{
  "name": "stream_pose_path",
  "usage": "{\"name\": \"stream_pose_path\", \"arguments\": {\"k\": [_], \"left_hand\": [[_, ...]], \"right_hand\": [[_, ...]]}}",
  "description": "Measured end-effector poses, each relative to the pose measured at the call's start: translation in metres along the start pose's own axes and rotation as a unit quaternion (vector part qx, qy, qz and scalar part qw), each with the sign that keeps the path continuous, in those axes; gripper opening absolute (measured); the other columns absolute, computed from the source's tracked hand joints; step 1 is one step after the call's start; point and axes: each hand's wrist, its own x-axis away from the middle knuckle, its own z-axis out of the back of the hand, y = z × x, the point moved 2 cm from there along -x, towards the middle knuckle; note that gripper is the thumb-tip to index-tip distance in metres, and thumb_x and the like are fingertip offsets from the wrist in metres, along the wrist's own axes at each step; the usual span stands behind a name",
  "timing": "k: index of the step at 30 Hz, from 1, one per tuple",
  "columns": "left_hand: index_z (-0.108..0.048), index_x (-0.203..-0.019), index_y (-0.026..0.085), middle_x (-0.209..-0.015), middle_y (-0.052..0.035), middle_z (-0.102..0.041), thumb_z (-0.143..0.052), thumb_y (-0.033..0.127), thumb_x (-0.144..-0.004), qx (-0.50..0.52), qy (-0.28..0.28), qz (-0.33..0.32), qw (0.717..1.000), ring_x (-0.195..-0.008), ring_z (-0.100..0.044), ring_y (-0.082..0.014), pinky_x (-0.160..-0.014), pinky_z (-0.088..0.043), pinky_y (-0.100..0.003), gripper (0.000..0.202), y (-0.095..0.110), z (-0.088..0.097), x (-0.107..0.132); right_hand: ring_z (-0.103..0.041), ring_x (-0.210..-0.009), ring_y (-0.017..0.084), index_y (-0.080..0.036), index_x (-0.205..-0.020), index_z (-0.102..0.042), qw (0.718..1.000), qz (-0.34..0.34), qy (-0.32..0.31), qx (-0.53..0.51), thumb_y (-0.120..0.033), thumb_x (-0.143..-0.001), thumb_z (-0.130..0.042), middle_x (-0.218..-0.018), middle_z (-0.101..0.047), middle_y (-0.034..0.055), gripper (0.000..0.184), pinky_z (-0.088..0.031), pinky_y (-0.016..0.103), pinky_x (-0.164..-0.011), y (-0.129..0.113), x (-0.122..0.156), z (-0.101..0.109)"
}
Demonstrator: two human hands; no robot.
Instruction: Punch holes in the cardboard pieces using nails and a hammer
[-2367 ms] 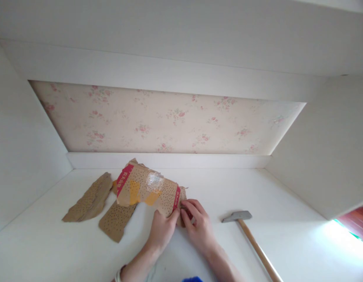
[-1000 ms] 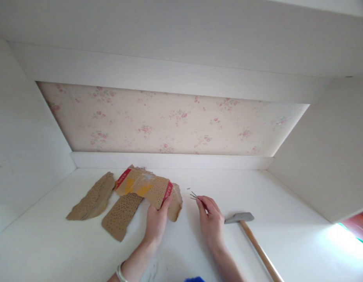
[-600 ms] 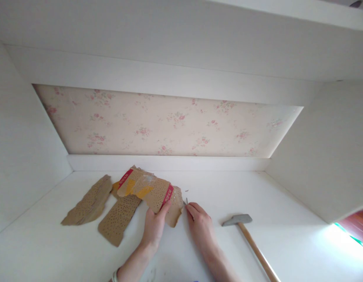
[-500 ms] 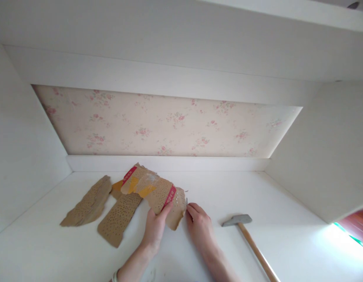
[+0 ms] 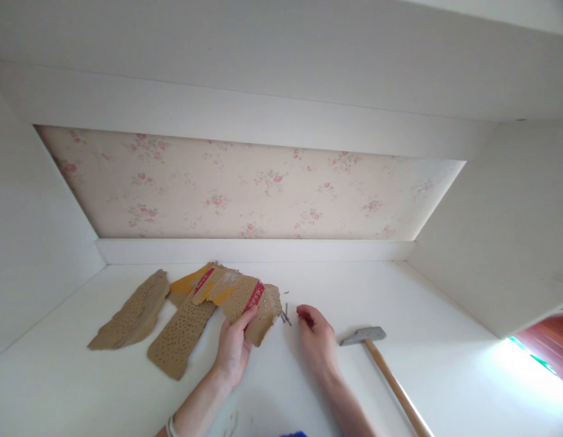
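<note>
Centre: left hand [image 5: 232, 352] pinches perforated cardboard [image 5: 239, 295]; nails [image 5: 286, 317] lie loose alongside, any left inside unclear. Right hand [image 5: 316, 338] curled, hold unclear.

The lower edge cut off the hammer handle [image 5: 397, 389]; lettering [image 5: 253, 297] on the cardboard [image 5: 239, 301] was illegibly small.

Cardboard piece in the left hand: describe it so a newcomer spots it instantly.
Below the floral wallpaper, find the white surface. There, the left hand, with a pale band at the wrist, holds a brown, dotted cardboard piece by its near edge. Unlike the other cardboard pieces to its left, it shows red printed strips.
</note>
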Motion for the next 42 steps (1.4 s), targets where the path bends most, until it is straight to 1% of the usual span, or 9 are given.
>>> {"name": "stream_pose_path", "arguments": {"k": [3,6,9,15,20,27,32,36,42], "left_hand": [[-0.068,-0.112,0.01,-0.106,-0.0145,-0.075,-0.071,0.013,-0.077,0.02,0.017,0.005,1.0,-0.101,-0.07,-0.0279,-0.087,-0.058,-0.038,0.035,0.0,0.003,-0.003],[-0.068,-0.11,0.009,-0.105,-0.0154,-0.075,-0.069,0.013,-0.079,0.027,0.021,0.008,0.999,-0.101,-0.07,-0.0279,-0.087,-0.058,-0.037,0.032,0.0,0.003,-0.003],[-0.068,-0.112,0.009,-0.106,-0.0149,-0.075,-0.068,0.012,-0.079,0.024,0.024,0.008,0.999,-0.1,-0.071,-0.0274,-0.087,-0.058,-0.037,0.034,0.001,0.0,0.0],[-0.066,-0.117,0.01,-0.106,-0.0139,-0.075,-0.07,0.013,-0.078,0.017,0.011,0.023,1.0,-0.097,-0.072,-0.027,-0.085,-0.058,-0.037,0.04,0.001,-0.001,0.001],[-0.066,-0.116,0.01,-0.106,-0.0139,-0.075,-0.069,0.013,-0.078,0.006,0.006,0.019,1.0,-0.093,-0.073,-0.0266,-0.083,-0.059,-0.036,0.039,0.0,-0.001,0.0],[-0.067,-0.114,0.01,-0.102,-0.0136,-0.076,-0.07,0.013,-0.078,0.012,0.022,0.019,0.999,-0.093,-0.073,-0.0266,-0.083,-0.059,-0.036,0.037,0.001,-0.001,0.0],[-0.067,-0.115,0.011,-0.101,-0.0125,-0.076,-0.069,0.012,-0.078,0.016,0.014,0.012,1.0,-0.097,-0.072,-0.0264,-0.086,-0.058,-0.036,0.037,0.002,-0.002,0.0],[-0.068,-0.112,0.01,-0.103,-0.0132,-0.076,-0.069,0.012,-0.078,0.01,0.017,0.018,1.0,-0.097,-0.072,-0.0266,-0.087,-0.058,-0.036,0.034,0.001,-0.002,-0.001],[-0.066,-0.117,0.012,-0.104,-0.0122,-0.075,-0.067,0.009,-0.079,0.02,0.016,0.01,1.0,-0.1,-0.071,-0.0256,-0.088,-0.057,-0.035,0.037,0.001,-0.001,-0.001]], "right_hand": [[-0.072,-0.084,0.022,-0.019,-0.094,-0.066,0.999,-0.024,0.02,-0.012,-0.015,-0.079,-0.043,-0.09,-0.076,0.008,0.029,-0.057,0.033,-0.077,0.006,-0.002,0.001],[-0.071,-0.081,0.022,-0.019,-0.093,-0.067,1.0,-0.022,0.019,-0.011,-0.016,-0.079,-0.044,-0.088,-0.075,0.0074,0.028,-0.056,0.033,-0.075,0.003,0.0,0.001],[-0.069,-0.079,0.023,-0.02,-0.092,-0.069,1.0,0.0,0.003,0.004,-0.019,-0.082,-0.046,-0.087,-0.074,0.0081,0.025,-0.055,0.034,-0.073,-0.006,0.002,0.001],[-0.063,-0.089,0.027,-0.024,-0.079,-0.076,0.995,0.069,-0.055,0.04,-0.017,-0.083,-0.052,-0.092,-0.068,0.0084,0.025,-0.05,0.038,-0.082,-0.019,0.008,-0.002],[-0.064,-0.09,0.026,-0.025,-0.086,-0.076,0.994,0.08,-0.057,0.045,-0.012,-0.081,-0.052,-0.093,-0.069,0.0076,0.028,-0.051,0.037,-0.082,-0.016,0.007,-0.004],[-0.068,-0.087,0.022,-0.02,-0.093,-0.071,0.998,0.046,-0.02,0.041,-0.009,-0.083,-0.041,-0.095,-0.07,0.0083,0.034,-0.054,0.032,-0.079,-0.012,0.004,0.0],[-0.064,-0.089,0.026,-0.026,-0.093,-0.076,0.993,0.088,-0.056,0.061,-0.014,-0.082,-0.052,-0.094,-0.068,0.0082,0.029,-0.052,0.036,-0.079,-0.018,0.008,-0.004],[-0.062,-0.084,0.027,-0.028,-0.092,-0.079,0.989,0.106,-0.073,0.069,-0.013,-0.084,-0.052,-0.091,-0.067,0.0094,0.032,-0.051,0.039,-0.076,-0.019,0.01,-0.006],[-0.066,-0.087,0.022,-0.026,-0.11,-0.073,0.994,0.082,-0.057,0.036,-0.012,-0.085,-0.047,-0.099,-0.069,0.0069,0.038,-0.053,0.032,-0.077,-0.013,0.007,-0.004]]}}
